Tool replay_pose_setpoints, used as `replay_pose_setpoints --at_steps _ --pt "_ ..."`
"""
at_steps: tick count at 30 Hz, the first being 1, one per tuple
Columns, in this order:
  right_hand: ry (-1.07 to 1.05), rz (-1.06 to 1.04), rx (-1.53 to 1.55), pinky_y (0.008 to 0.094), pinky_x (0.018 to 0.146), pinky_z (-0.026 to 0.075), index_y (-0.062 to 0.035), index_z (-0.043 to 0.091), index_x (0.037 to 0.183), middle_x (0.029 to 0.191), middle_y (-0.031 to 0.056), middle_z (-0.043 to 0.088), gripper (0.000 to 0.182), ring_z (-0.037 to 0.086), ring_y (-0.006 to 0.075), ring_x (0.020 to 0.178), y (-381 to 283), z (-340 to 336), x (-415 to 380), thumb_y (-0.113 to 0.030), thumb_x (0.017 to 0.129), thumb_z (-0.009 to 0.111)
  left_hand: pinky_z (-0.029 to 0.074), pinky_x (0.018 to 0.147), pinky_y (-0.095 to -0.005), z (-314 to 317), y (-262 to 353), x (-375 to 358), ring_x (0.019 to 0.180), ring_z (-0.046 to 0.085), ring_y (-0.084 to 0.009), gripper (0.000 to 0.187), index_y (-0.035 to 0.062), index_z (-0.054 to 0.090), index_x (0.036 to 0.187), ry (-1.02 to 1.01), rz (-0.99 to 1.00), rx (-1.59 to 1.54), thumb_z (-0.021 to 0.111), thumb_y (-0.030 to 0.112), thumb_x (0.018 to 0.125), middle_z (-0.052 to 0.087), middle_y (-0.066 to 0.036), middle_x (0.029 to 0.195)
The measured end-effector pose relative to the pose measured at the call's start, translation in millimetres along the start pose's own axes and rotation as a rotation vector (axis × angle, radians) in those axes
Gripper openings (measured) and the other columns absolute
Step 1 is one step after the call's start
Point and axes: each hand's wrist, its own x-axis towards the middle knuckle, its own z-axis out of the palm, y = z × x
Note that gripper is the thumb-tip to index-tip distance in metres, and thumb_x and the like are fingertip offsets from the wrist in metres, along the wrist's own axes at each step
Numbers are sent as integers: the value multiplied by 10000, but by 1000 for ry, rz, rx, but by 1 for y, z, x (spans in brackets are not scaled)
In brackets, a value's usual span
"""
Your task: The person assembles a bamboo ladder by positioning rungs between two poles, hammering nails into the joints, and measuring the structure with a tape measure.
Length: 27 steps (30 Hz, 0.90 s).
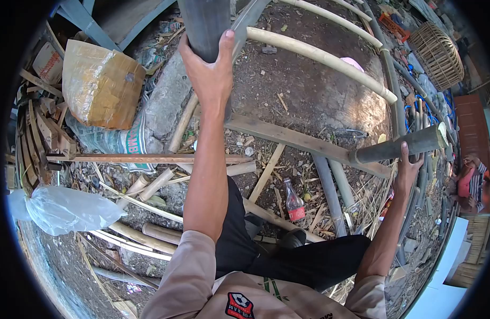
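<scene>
My left hand (210, 72) is wrapped round a thick dark bamboo pole (205, 24) at the top of the view, thumb on its right side. On the right, my right hand (408, 166) grips a shorter dark green bamboo piece (380, 150) near its pale cut end, with the thumb over it and the other fingers partly hidden beneath. A wooden beam (293, 139) runs between the two, and the short piece's left end lies over it. Pale bamboo poles (314, 53) curve across the ground beyond.
A taped cardboard box (104, 85) and a clear plastic bag (69, 210) are on the left. A glass bottle (294, 201) lies near my legs. Split wood (37, 133) is at far left. A woven basket (436, 56) stands upper right; another person (471, 181) is at far right.
</scene>
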Motion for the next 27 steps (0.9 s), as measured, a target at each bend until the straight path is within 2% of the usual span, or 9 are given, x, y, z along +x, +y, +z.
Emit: replay_pose_setpoints --at_steps 5,9,12,14,16,19,23,25,27 --pt "16 14 21 436 1138 350 35 163 1547 1518 236 357 1098 384 312 1407 3 -8 3 -478 824 811 386 1089 -408 -3 -13 5 1235 528 -306 932 -136 364 1383 -48 79 -34 783 499 843 505 -253 1336" --pt "363 -241 -138 459 1196 290 109 159 1508 1500 281 335 1042 332 345 1437 -29 -6 -6 -409 862 793 313 1157 -436 -11 8 -6 1320 447 -318 829 -114 301 1422 -2 243 -4 722 393 918 430 -255 1390" --pt "471 -501 -209 472 1188 309 106 204 1487 1478 274 356 934 334 356 1431 -90 5 -35 -364 900 758 306 1168 -428 0 44 -40 1341 437 -312 681 -98 319 1426 -45 271 -136 649 290 974 433 -254 1390" --pt "336 -540 -79 482 1183 314 104 249 1469 1479 266 361 868 348 355 1424 -118 24 -57 -353 916 738 342 1154 -419 15 59 -66 1327 475 -305 563 -84 367 1414 -191 279 -307 595 226 1003 474 -244 1380" --pt "193 -579 -7 494 1174 324 86 315 1448 1474 252 380 796 376 347 1410 -128 45 -74 -348 925 727 337 1131 -449 21 59 -78 1309 461 -326 546 -59 431 1386 -284 465 -95 605 230 956 485 -230 1348" --pt "24 -705 -87 513 1139 370 31 432 1413 1429 232 453 676 457 343 1359 -129 66 -87 -332 924 727 351 1106 -464 33 61 -93 1279 465 -336 502 -61 470 1343 -421 545 -125 600 197 932 493 -226 1310" --pt "-319 -649 -30 465 1089 453 -9 425 1448 1421 189 514 642 547 307 1306 -136 67 -97 -259 932 715 404 1097 -414 48 79 -137 1249 531 -291 441 -63 472 1340 -650 387 -337 563 161 971 535 -207 1291" --pt "-472 -673 -139 443 1034 485 -13 417 1435 1369 211 517 685 567 313 1225 -136 44 -83 -335 915 724 413 1108 -403 49 78 -153 1278 551 -290 450 -52 450 1383 -834 226 -440 551 196 1022 559 -212 1341" --pt "-488 -770 -163 440 1006 506 -11 408 1434 1354 220 515 707 571 322 1200 -127 28 -74 -367 910 722 477 1042 -393 56 81 -169 1223 609 -292 406 -31 489 1371 -929 293 -461 540 180 1027 611 -200 1308"
